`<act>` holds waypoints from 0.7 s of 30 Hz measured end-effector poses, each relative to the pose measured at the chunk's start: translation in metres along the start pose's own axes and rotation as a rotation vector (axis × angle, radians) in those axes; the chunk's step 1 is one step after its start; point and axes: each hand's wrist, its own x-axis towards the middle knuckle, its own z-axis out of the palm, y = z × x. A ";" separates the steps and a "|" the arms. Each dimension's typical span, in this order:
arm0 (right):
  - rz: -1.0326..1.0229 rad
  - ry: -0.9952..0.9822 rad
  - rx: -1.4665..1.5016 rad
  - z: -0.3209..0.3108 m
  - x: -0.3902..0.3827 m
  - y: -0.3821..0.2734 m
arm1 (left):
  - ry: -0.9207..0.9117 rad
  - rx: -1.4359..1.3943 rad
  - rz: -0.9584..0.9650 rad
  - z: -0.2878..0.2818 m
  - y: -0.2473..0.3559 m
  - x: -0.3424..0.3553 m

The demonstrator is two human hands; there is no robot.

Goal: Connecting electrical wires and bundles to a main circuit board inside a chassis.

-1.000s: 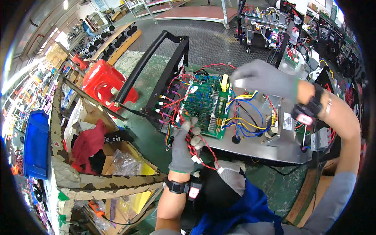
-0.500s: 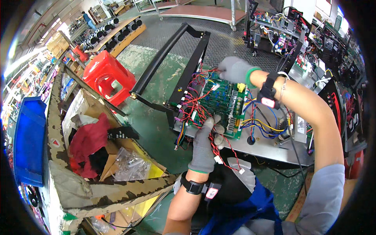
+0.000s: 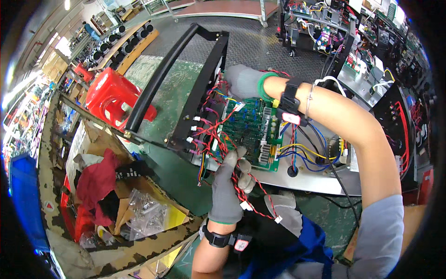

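A green circuit board sits in a grey metal chassis with a black front frame. My left hand, in a grey glove, pinches a bundle of red and black wires with white connectors at the board's near edge. Reaching across the board, my right hand, also gloved, touches the red wiring at the frame's far top corner. Blue and yellow wires run to the right of the board.
A red plastic stool stands to the left on the green floor. A cardboard box at lower left holds a red cloth, a plastic bag and scraps. Racks of electronics fill the right side. Blue bin at far left.
My right arm has stretched further left over the board, from its top right corner to the frame's far corner. My left hand stays on the wire bundle. The view has shifted slightly.
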 end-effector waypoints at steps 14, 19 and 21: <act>-0.212 -0.346 0.165 0.002 0.001 0.016 | 0.058 0.069 -0.010 0.011 -0.004 0.011; -0.084 -0.334 0.453 -0.002 -0.011 0.010 | 0.066 0.072 -0.030 0.011 -0.005 0.014; -0.061 -0.338 0.430 0.003 -0.006 0.009 | 0.054 0.057 -0.030 0.011 -0.005 0.014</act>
